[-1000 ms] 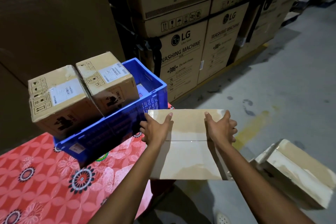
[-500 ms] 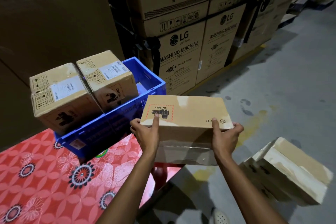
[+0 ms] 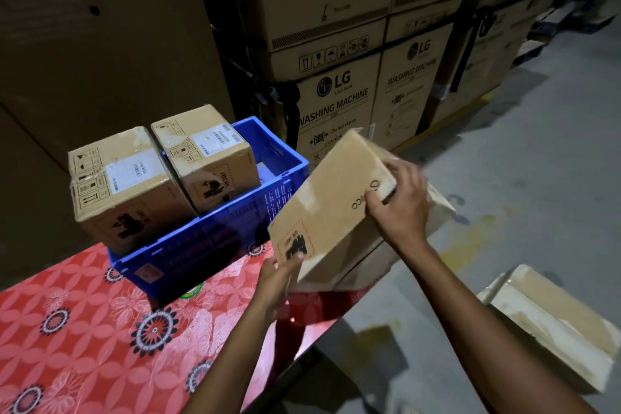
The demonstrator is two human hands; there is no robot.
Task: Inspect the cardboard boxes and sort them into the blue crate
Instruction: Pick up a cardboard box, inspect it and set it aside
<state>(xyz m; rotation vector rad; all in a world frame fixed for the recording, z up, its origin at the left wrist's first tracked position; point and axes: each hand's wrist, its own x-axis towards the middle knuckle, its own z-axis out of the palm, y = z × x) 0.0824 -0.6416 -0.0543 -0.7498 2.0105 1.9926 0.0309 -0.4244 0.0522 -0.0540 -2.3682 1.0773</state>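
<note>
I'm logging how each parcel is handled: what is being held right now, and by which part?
A tilted brown cardboard box: the left hand holds its lower corner by the printed label, the right hand grips its upper end.

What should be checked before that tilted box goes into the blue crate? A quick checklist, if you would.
1. Grip: left hand and right hand both hold the box: ok.
2. Box level: tilted, not ok.
3. Visible face undamaged: ok; hidden faces: cannot tell.
4. Room in the blue crate beside the two boxes: cannot tell.
5. Blue crate resting on the table: ok.
</note>
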